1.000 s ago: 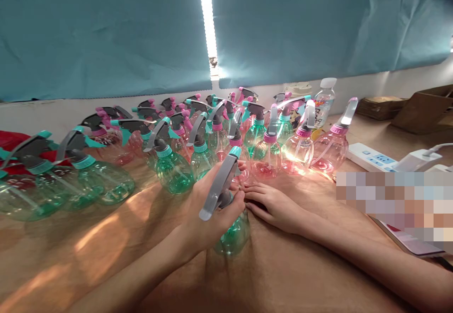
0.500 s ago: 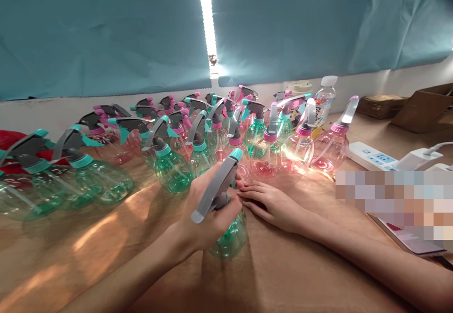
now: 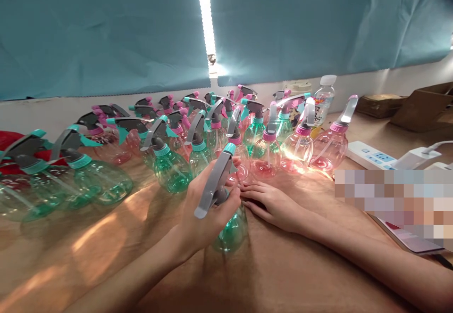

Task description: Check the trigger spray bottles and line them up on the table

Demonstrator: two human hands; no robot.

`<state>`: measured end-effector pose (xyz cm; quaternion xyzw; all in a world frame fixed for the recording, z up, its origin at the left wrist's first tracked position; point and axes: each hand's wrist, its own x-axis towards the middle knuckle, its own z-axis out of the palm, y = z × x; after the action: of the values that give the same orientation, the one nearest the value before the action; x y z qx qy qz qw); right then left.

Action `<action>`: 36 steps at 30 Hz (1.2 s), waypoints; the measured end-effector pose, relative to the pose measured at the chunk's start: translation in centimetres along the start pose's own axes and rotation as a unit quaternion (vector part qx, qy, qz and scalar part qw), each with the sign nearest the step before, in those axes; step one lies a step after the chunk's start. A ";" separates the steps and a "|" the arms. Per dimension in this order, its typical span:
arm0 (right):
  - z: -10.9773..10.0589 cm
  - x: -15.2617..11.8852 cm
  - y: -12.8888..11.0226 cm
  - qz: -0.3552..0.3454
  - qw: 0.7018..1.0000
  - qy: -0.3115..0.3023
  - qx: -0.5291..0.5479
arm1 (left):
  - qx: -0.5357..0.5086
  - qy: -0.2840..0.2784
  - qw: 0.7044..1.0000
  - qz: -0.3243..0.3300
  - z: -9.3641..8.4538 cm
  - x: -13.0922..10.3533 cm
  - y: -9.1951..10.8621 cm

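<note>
My left hand [image 3: 203,209] is wrapped around the neck of a green spray bottle [image 3: 231,230] with a grey and turquoise trigger head. The bottle stands near the middle of the brown table [image 3: 290,275], its head leaning over the back of my hand. Just right of it my right hand [image 3: 271,204] lies flat on the table, fingers stretched out and fingertips close to the bottle and the left fingers. Beyond my hands stand a pink spray bottle [image 3: 268,162] and another green spray bottle [image 3: 173,171], among several more.
Green spray bottles [image 3: 102,181] stand at the left, in front of a red object [image 3: 14,138]. A labelled clear bottle [image 3: 323,103] is at the back. On the right are a white power strip [image 3: 371,155], a charger [image 3: 415,158], a phone-like device [image 3: 406,237] and a cardboard box [image 3: 421,110].
My left hand and the green spray bottle have shifted slightly, the trigger head a little to the left at its top. My right hand stays in place.
</note>
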<state>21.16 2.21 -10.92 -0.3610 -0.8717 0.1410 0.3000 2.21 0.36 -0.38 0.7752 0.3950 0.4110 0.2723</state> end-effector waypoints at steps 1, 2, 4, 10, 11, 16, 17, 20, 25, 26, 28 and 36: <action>0.0 0.0 0.0 0.001 1.000 0.000 0.001 | 0.000 0.003 1.000 0.007 0.0 0.0 0.0; 0.0 0.0 -0.1 0.003 1.000 -0.001 0.001 | 0.000 0.007 1.000 0.018 0.0 -0.1 -0.1; -0.1 0.1 -0.1 0.006 1.000 -0.006 0.001 | 0.000 0.012 0.999 0.042 0.1 -0.1 -0.3; 0.0 0.1 -0.2 0.013 1.000 -0.012 0.007 | -0.006 0.011 0.998 0.056 0.2 0.1 -0.9; 0.0 0.1 -0.2 0.013 1.000 -0.011 0.008 | -0.006 0.012 0.998 0.055 0.2 0.1 -0.9; -0.1 0.1 -0.2 0.013 1.000 -0.006 0.007 | -0.007 0.006 0.998 0.056 0.1 0.0 -0.8; 0.0 0.1 -0.1 0.012 1.000 -0.005 0.007 | -0.009 0.003 0.998 0.056 0.1 0.0 -0.7; 0.0 0.1 -0.1 0.008 1.000 -0.002 0.009 | -0.010 0.001 0.999 0.047 0.2 -0.1 -0.7; 0.0 0.1 0.0 0.012 1.000 -0.006 0.011 | -0.010 -0.004 0.999 0.049 0.2 0.1 -0.8; 0.0 0.1 -0.1 0.012 1.000 -0.008 0.010 | -0.012 -0.006 0.999 0.047 0.2 0.1 -0.8; 0.0 0.1 -0.1 0.011 1.000 -0.010 0.006 | -0.015 -0.010 0.999 0.044 0.1 0.1 -0.8; -0.2 0.2 -0.3 0.011 1.000 -0.006 0.007 | -0.048 -0.040 0.998 0.023 -0.1 0.2 -0.4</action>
<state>21.02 2.16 -10.60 -0.3673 -0.8684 0.1528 0.2961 2.04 0.74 -0.53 0.7858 0.3460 0.4042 0.3154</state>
